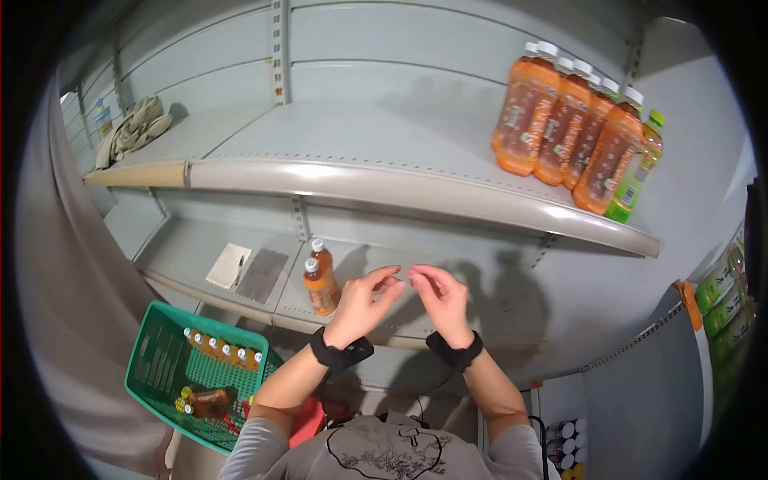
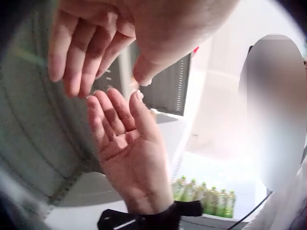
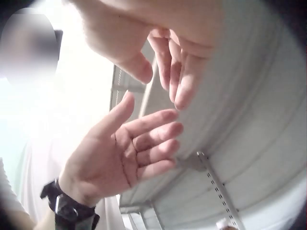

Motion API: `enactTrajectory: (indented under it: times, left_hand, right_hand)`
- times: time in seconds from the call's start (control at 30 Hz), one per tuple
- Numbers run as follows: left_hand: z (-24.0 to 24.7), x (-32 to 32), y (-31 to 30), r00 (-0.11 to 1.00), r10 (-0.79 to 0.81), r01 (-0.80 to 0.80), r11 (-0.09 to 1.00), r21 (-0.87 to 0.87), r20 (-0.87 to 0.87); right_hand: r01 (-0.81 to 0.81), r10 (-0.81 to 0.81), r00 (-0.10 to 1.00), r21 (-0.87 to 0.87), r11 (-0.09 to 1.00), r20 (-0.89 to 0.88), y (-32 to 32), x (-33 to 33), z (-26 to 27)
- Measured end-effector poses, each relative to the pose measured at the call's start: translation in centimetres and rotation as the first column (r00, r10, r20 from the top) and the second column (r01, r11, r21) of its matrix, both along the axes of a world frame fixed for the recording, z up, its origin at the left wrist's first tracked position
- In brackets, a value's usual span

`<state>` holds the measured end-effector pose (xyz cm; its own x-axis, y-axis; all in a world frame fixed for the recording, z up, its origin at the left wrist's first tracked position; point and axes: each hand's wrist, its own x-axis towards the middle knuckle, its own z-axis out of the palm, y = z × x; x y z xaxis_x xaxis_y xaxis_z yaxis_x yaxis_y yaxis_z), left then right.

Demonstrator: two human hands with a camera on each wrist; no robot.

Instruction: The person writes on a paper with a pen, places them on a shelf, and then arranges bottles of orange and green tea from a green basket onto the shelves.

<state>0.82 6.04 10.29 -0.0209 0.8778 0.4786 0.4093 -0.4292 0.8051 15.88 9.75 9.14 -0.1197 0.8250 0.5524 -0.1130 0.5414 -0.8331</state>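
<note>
Bottles (image 1: 319, 290) of orange drink, two with white caps, stand upright one behind the other on the lower shelf (image 1: 512, 312), just beyond the left hand (image 1: 364, 302). That hand and the right hand (image 1: 442, 300) are raised over the shelf, both relaxed and empty, fingers loosely bent. Their fingertips point toward each other and are close together. Both wrist views show the palms, thumbs spread from the fingers. A black strap sits on each wrist, the left strap (image 1: 342, 354) and the right strap (image 1: 454, 352). The person wears a grey shirt (image 1: 392, 456) with a dark print.

Left of the two bottles lie a dark flat sheet (image 1: 263, 276) and a white pad (image 1: 228, 266) with a pen (image 1: 239, 270) on it. Lower left, a green basket (image 1: 138, 364) holds a row of small bottles (image 1: 224, 352) with white caps and, near its front, some bottles lying down (image 1: 212, 402). Something red (image 1: 308, 424) is beside the basket.

On the upper shelf (image 1: 360, 132), orange bottles (image 1: 556, 120) cluster at the right, with a green-capped bottle (image 1: 640, 180) at the end. A crumpled cloth (image 1: 136, 134) lies at the far left, near a curtain (image 1: 60, 280). Green packs (image 1: 722, 290) line the far right, and white-topped containers (image 1: 566, 442) stand lower down.
</note>
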Motion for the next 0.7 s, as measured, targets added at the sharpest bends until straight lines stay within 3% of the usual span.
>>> enactTrajectory:
  times: [0.07, 0.13, 0.17, 0.2, 0.23, 0.27, 0.33, 0.43, 0.63, 0.7]
  left_hand:
    - [4.2, 1.6, -1.1, 0.983, -0.158, 0.156, 0.987, 0.026, 0.091]
    - [10.5, 2.9, -1.7, 0.971, -0.235, 0.238, 0.97, 0.056, -0.048]
    - [12.8, 3.6, -0.3, 0.956, -0.293, 0.293, 0.949, 0.118, -0.021]
    - [17.0, 4.4, 0.1, 0.96, -0.178, 0.198, 0.978, 0.073, -0.216]
    - [19.1, 5.5, 1.8, 0.975, -0.128, 0.157, 0.976, 0.151, -0.183]
    - [20.7, 6.5, 3.2, 0.985, -0.085, 0.118, 0.966, 0.229, -0.149]
    - [23.7, 8.0, 4.4, 0.987, -0.059, 0.097, 0.961, 0.26, -0.15]
    - [23.3, 10.7, 6.9, 0.978, -0.041, 0.116, 0.921, 0.372, -0.204]
    - [23.1, 16.8, 9.5, 0.959, -0.129, 0.221, 0.899, 0.378, -0.254]
    - [23.3, 19.0, 10.8, 0.955, -0.09, 0.193, 0.912, 0.361, -0.283]
  right_hand:
    - [-0.117, 0.117, 0.993, -0.063, 0.991, -0.015, -1.5, 3.3, 4.3]
    - [-0.032, 0.033, 0.999, 0.076, 0.997, -0.015, -2.5, 6.0, 9.2]
    - [-0.013, 0.018, 0.999, 0.11, 0.994, -0.046, -1.8, 7.7, 11.2]
    - [0.069, -0.067, 0.998, 0.156, 0.985, -0.018, -1.3, 9.1, 13.7]
    - [0.284, -0.296, 0.955, 0.267, 0.921, 0.007, 0.0, 10.0, 15.8]
    - [0.227, -0.215, 0.973, 0.217, 0.949, -0.079, 0.0, 10.5, 18.1]
    - [0.341, -0.33, 0.94, 0.184, 0.922, -0.089, 1.8, 12.8, 20.2]
    - [0.482, -0.465, 0.876, 0.251, 0.84, -0.126, 1.7, 14.9, 21.4]
    - [0.633, -0.596, 0.774, 0.277, 0.723, -0.213, 4.2, 20.9, 19.9]
    - [0.709, -0.718, 0.692, 0.265, 0.654, -0.081, 5.0, 22.0, 19.5]
